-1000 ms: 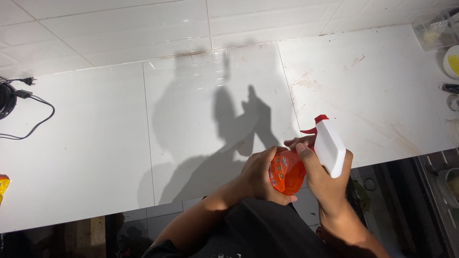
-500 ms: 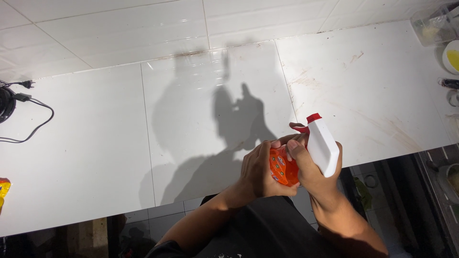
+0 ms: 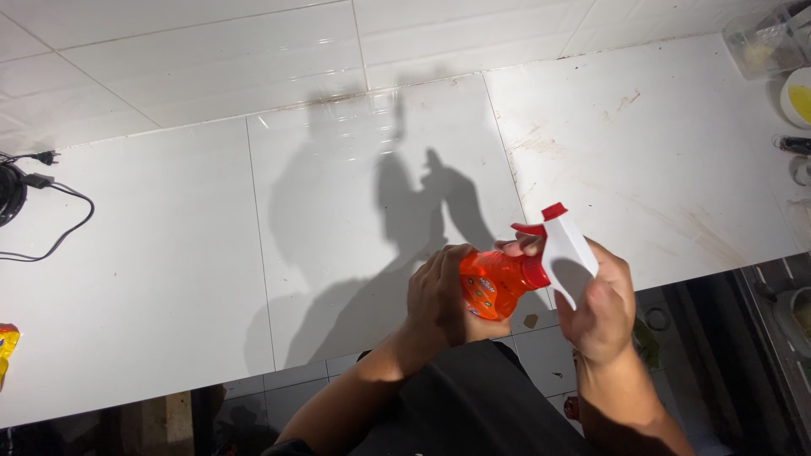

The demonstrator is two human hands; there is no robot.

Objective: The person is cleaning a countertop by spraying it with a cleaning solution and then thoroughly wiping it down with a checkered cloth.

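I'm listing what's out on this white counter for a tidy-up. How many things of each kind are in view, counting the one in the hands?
Spray bottle: 1, orange spray bottle held by both hands
Black power cable: 1
Clear container: 1
Bowl with yellow contents: 1
Yellow-orange packet: 1
Total: 5
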